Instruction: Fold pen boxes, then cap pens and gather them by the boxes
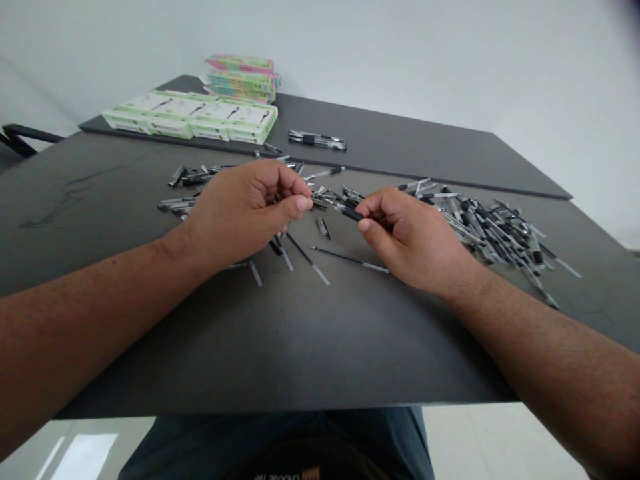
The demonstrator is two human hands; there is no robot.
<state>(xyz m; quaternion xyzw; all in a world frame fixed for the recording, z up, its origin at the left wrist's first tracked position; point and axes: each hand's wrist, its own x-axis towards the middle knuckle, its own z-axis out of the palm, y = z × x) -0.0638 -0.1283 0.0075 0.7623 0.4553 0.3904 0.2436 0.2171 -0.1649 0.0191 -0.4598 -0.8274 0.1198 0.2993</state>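
My right hand [410, 237] is closed around a clear pen barrel with a black grip [348, 212], its tip end pointing left. Opposite it, my left hand [255, 210] pinches thumb against forefinger; whatever is between them is too small to make out. The pen's front end lies close to my left fingertips, and I cannot tell whether they touch. Below the hands, a dark ink refill [345, 259] with a clear tail lies on the grey table. A short pen cap [323, 228] rests between the hands, and several more refills [307, 259] lie partly under my left hand.
A heap of pen parts [500, 230] spreads out on the right. More caps and barrels [193, 177] lie behind my left hand. On the raised board [400, 143] at the back are white-green boxes [190, 113], stacked colourful packs [240, 79] and a few assembled pens [317, 139].
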